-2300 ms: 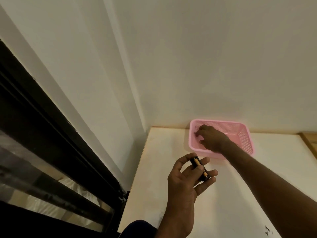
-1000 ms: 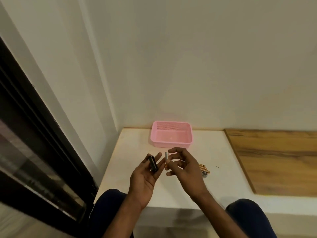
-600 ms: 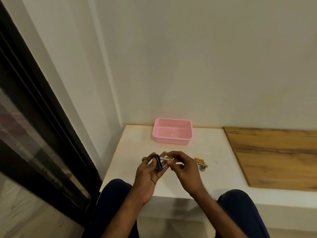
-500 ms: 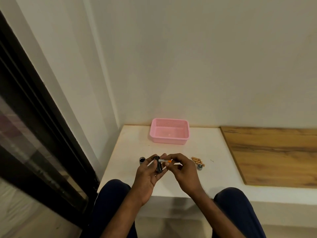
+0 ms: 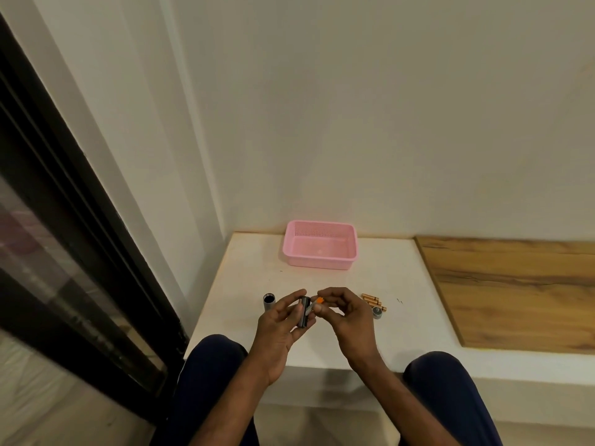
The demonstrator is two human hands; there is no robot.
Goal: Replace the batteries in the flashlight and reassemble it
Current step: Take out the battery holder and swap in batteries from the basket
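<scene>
Over the white ledge (image 5: 244, 284), left hand (image 5: 280, 321) grips the black cylindrical battery holder (image 5: 303, 314); right hand (image 5: 347, 312) pinches a slim orange-tipped battery (image 5: 314, 304), best slid in straight, polarity matched, holder steady

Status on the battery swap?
Left hand grips black battery holder. Right hand pinches battery at its top. Flashlight tube upright on table, apart. No obstruction.

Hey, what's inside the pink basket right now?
The basket shows a bare pink floor with one small pale speck, too small to identify. Its near wall hides the front strip.
</scene>
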